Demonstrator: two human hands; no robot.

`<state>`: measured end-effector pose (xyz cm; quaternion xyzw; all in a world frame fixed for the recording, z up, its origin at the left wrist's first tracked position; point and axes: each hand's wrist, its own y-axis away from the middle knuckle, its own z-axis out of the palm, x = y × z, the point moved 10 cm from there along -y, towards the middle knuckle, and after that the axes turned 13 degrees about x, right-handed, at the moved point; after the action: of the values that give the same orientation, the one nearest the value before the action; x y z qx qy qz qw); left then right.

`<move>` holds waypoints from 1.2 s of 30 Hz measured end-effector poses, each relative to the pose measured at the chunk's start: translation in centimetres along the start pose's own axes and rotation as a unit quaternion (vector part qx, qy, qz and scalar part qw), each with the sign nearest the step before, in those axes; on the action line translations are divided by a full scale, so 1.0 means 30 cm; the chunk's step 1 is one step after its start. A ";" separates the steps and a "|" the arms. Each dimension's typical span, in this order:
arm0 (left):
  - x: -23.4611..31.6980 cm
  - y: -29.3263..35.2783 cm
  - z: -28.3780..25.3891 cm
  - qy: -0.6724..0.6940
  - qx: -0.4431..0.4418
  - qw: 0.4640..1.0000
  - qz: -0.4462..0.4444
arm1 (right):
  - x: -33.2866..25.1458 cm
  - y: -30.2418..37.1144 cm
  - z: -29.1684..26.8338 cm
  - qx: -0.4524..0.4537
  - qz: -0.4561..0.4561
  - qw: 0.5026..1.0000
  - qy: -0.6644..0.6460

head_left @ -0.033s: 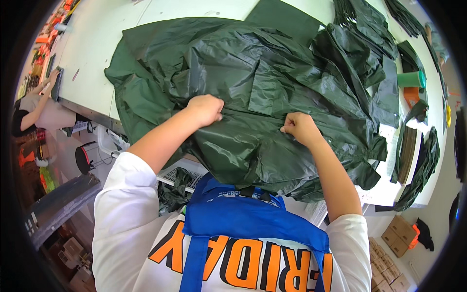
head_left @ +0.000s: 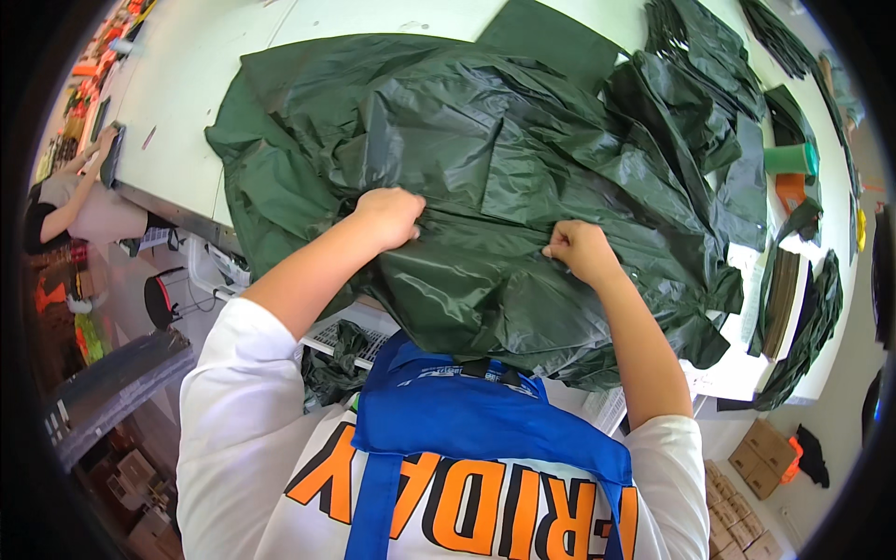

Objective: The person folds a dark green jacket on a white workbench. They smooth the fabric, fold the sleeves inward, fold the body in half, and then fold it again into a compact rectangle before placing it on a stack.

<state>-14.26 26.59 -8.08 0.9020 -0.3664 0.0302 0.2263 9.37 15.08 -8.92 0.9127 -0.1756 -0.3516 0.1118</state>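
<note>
A large dark green garment (head_left: 429, 121) of shiny, rainwear-like fabric lies crumpled over the white table (head_left: 177, 84) and hangs down over its near edge. My left hand (head_left: 390, 217) is closed on a fold left of centre, its fingers curled into the fabric. To the right, my right hand (head_left: 581, 250) pinches the same garment between thumb and fingers. A seam or fold line runs across between the two hands. Just above that line sits a rectangular flap or pocket panel (head_left: 513, 177). The fabric partly hides my fingertips.
More dark green pieces (head_left: 700, 56) lie at the far right, with a green cylinder (head_left: 791, 159) beside them. A flat green panel (head_left: 551, 42) pokes out behind the garment. At far left another person (head_left: 75, 201) works by the table. Cardboard boxes (head_left: 761, 457) stand lower right.
</note>
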 end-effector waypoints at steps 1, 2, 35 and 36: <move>-0.030 0.046 -0.032 -0.031 0.017 0.999 -0.015 | 0.011 0.008 -0.013 0.019 -0.015 1.000 0.004; -0.071 0.104 -0.063 -0.062 0.032 0.997 -0.033 | 0.012 0.020 -0.023 0.035 -0.030 0.999 0.006; 0.003 0.313 -0.168 0.932 0.013 0.354 -0.081 | -1.038 0.431 0.088 0.063 -0.560 0.821 -0.092; 0.015 0.316 -0.172 0.925 -0.007 0.373 -0.071 | -1.035 0.436 0.093 0.060 -0.560 0.821 -0.093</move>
<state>-19.75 22.54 0.30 0.3329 0.1370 0.8272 0.4315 -17.15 15.30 12.04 0.8216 0.3352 -0.4259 -0.1766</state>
